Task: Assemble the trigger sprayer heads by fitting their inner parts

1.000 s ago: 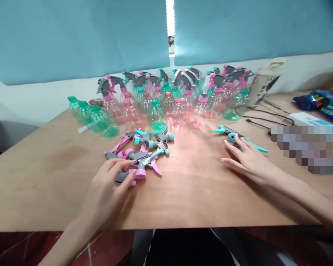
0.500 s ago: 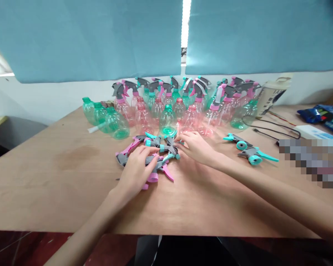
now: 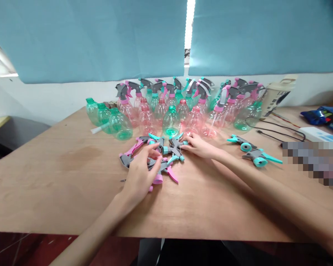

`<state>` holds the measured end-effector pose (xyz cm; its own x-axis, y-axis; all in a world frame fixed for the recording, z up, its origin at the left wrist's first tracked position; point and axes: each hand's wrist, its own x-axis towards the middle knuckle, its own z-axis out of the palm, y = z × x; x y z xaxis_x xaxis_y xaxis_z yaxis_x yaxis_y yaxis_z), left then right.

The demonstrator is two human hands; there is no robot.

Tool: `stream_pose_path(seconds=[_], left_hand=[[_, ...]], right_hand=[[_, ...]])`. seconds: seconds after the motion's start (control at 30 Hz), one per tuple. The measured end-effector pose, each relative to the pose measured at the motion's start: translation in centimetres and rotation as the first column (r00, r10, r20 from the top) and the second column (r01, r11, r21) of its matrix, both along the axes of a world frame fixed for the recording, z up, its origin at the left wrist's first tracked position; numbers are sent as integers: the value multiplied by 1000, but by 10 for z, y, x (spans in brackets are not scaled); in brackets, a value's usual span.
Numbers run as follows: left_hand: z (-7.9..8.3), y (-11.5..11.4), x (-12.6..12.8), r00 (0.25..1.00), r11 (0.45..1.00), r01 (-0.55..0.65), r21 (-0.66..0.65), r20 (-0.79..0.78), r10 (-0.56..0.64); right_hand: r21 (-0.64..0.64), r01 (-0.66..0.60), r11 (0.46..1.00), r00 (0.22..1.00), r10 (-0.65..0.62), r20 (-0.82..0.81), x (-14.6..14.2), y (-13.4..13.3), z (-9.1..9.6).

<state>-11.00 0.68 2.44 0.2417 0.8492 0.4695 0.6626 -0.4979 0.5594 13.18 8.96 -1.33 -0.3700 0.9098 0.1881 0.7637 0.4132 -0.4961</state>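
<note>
My left hand [image 3: 141,170] hovers over a pile of loose trigger spray heads, thumb and curled fingers apart, with nothing visibly in it. Beneath it lie pink-and-grey spray heads [image 3: 172,174], partly hidden by the hand. My right hand [image 3: 198,146] is at the pile's right side, its thumb and fingertips around the turquoise collar of a grey-and-turquoise spray head [image 3: 176,148]. That head still rests among the others on the table. Another turquoise-and-grey head [image 3: 158,142] lies between the two hands.
Behind the pile stand several pink and green clear bottles [image 3: 171,122], many topped with spray heads. Three green bottles [image 3: 119,125] stand at the left. Two turquoise-and-grey spray heads [image 3: 259,158] lie apart at right, near a black cable [image 3: 274,137] and a white box [image 3: 319,133].
My right hand has shifted slightly right, its fingertips now at the turquoise collar. My left hand's thumb and fingers have lifted a little off the pile. The whole view has shifted slightly.
</note>
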Motion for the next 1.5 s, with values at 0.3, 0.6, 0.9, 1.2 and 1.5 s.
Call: stream_pose_path(seconds=[0.3, 0.6, 0.9, 1.2, 1.5], left_hand=[[0, -7, 24, 995, 994, 102, 31, -1, -102], [-19, -5, 92, 950, 953, 302, 23, 80, -303], [-33, -16, 112, 923, 922, 384, -45, 29, -383], [-28, -8, 122, 945, 952, 303, -45, 143, -294], [-30, -4, 120, 902, 927, 372, -43, 252, -350]], right_hand=[[57, -22, 998, 967, 36, -254, 18, -46, 13], [119, 39, 992, 932, 7, -361, 42, -102, 33], [-83, -51, 995, 864, 2, -503, 60, -129, 16], [-222, -189, 957, 682, -34, -730, 67, -109, 11], [-323, -351, 879, 597, -56, -800, 62, -78, 0]])
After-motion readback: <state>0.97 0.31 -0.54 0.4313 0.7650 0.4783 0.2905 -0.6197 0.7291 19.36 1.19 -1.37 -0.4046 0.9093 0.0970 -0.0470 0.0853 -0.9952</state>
